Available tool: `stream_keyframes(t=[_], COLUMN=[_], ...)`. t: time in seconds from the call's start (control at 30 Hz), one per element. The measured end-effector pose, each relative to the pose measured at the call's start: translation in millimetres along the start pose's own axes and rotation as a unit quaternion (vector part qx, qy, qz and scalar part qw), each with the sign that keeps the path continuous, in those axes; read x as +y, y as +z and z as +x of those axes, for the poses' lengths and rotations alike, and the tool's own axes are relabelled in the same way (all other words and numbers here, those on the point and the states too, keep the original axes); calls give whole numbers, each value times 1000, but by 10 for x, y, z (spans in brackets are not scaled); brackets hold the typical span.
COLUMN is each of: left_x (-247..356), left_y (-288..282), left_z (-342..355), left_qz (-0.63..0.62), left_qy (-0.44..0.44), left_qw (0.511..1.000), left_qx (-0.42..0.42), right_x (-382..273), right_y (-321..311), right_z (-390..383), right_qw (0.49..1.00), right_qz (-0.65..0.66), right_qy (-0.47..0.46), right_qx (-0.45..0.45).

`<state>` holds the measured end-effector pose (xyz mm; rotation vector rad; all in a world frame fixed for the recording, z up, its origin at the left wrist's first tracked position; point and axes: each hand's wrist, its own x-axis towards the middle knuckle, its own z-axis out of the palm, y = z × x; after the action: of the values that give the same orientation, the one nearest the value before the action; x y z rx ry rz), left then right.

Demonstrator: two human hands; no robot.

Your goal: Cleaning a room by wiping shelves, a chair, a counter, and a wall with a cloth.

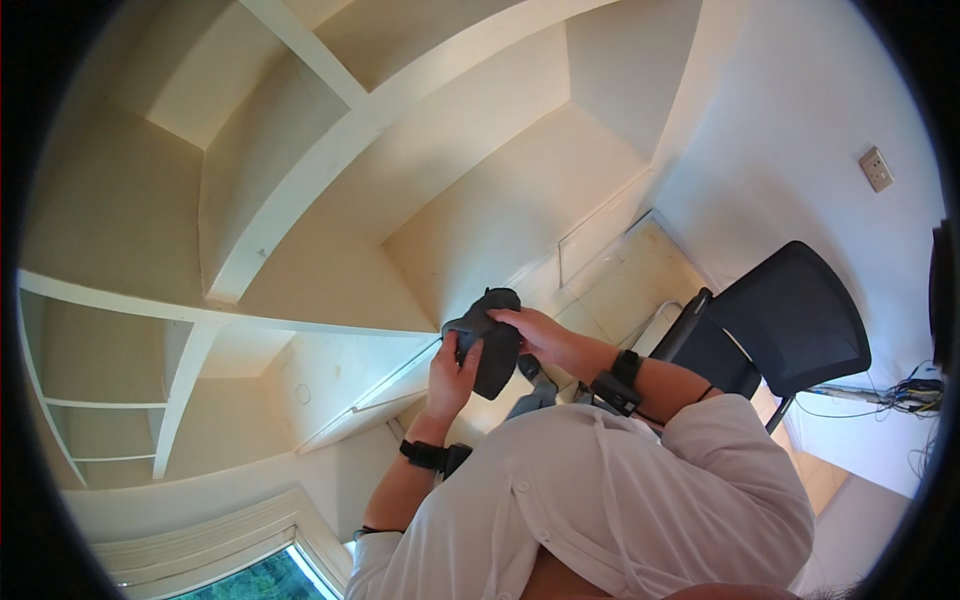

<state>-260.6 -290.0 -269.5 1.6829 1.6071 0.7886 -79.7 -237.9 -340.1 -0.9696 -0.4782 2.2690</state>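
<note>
A dark grey, soft-looking cloth item [493,362] is held up in front of my body, before the white shelving. Its exact kind I cannot make out; it looks folded, with a darker edge at the top. My left hand [455,375] grips its left side, fingers lying over the front. On the upper right, my right hand [537,332] pinches it, with the thumb on the front face and the other fingers partly hidden behind. Both hands are closed on the same piece. Black straps with small boxes circle both wrists.
Cream-white built-in shelves [330,180] curve across the left and far side. At the right stands a black mesh-backed chair [800,320], near tangled cables [910,392] and a wall socket [876,170]. A window [255,580] is at the lower left. My shoe [530,367] shows on the floor.
</note>
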Motion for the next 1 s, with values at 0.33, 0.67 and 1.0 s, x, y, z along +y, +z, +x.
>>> stream_keyframes(t=[0.33,0.67,1.0], left_x=[-190,-108,-340], left_y=[-768,-1712,-1443], left_z=[322,558,793], left_qz=[79,95,-116], left_qy=[129,273,240], left_qw=[983,865,872], left_qx=[104,411,410], right_x=[-342,-945,-1], right_y=[575,2441,1638], right_z=[1039,781,1959], right_qw=[994,910,861], right_qz=[-34,47,-304], right_qy=[-95,-306,-397], right_qx=[37,-275,-89])
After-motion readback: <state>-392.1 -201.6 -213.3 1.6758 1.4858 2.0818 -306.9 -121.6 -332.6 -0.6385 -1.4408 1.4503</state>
